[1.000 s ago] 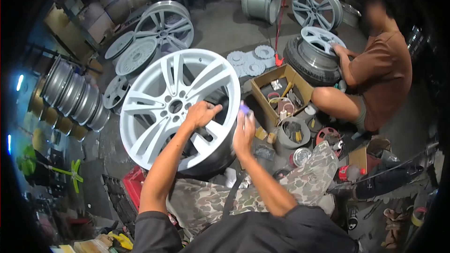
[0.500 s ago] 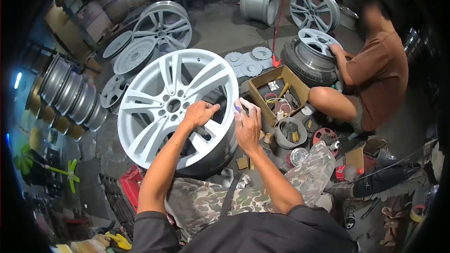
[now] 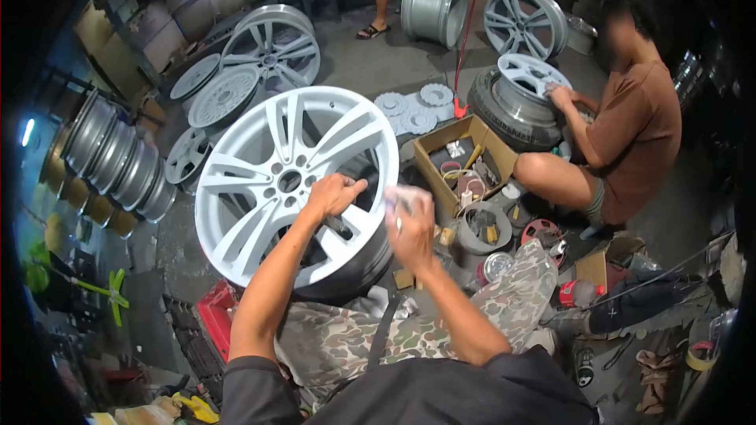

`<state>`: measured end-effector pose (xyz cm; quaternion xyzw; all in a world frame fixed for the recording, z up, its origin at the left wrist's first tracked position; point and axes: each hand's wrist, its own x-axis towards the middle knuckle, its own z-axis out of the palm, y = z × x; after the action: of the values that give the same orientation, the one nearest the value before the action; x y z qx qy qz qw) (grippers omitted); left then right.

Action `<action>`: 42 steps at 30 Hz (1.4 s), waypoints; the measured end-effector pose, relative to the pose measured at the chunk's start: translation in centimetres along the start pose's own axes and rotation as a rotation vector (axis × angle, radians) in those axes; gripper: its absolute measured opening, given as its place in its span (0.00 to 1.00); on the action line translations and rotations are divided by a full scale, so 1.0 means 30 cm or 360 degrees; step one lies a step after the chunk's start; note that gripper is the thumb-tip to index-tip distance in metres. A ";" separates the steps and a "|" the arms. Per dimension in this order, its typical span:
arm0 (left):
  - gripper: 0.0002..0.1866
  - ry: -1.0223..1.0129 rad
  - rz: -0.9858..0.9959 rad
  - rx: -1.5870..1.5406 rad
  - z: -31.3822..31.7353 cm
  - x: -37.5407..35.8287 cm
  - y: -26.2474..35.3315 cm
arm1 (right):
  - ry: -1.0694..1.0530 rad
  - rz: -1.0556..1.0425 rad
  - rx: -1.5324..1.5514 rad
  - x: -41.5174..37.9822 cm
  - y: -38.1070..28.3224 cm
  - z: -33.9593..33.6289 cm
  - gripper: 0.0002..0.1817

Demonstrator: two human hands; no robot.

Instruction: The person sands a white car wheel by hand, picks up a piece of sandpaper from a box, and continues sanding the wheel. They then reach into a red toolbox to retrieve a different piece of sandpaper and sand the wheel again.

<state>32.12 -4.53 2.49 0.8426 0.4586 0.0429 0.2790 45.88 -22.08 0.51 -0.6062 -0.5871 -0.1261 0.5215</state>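
A large white-grey alloy wheel rim [image 3: 224, 189] stands tilted in front of my legs, its spoked face turned up toward me. My left hand [image 3: 334, 194] is closed over a spoke just right of the hub, thumb pointing to the right. Against the rim's right edge is my right hand [image 3: 411, 224], its fingers bent together and smeared by motion. A small purplish piece [image 3: 390, 203] shows at its fingertips; what it is I cannot tell. My camouflage-covered legs [image 3: 335, 334] lie close below the rim.
At right a person [image 3: 634, 102] crouches with hands on another rim [image 3: 531, 72] over a tyre. An open cardboard box [image 3: 425, 159] of tools and a grey bucket [image 3: 466, 236] stand right of my wheel. More rims [image 3: 272, 47] lie behind. Another person's leg [image 3: 382, 8] shows at the back.
My right hand has moved slightly down and left along the rim's edge. My left hand stays on the spoke. A person's legs have come into view at the back.
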 end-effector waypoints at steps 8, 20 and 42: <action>0.32 -0.0078 0.0000 0.0083 -0.003 0.013 -0.009 | -0.0017 0.0027 -0.0017 0.003 -0.042 -0.038 0.13; 0.32 -0.0092 -0.0005 0.0029 0.001 -0.005 0.001 | -0.0209 0.0056 -0.0317 0.120 0.012 -0.038 0.15; 0.32 0.0051 0.0060 0.0028 -0.014 -0.021 0.017 | 0.0378 0.0810 0.0269 -0.076 -0.105 0.114 0.16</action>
<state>32.00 -5.08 3.22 0.8528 0.4474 0.0576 0.2633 41.02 -21.48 -1.16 -0.6695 -0.3593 -0.0119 0.6500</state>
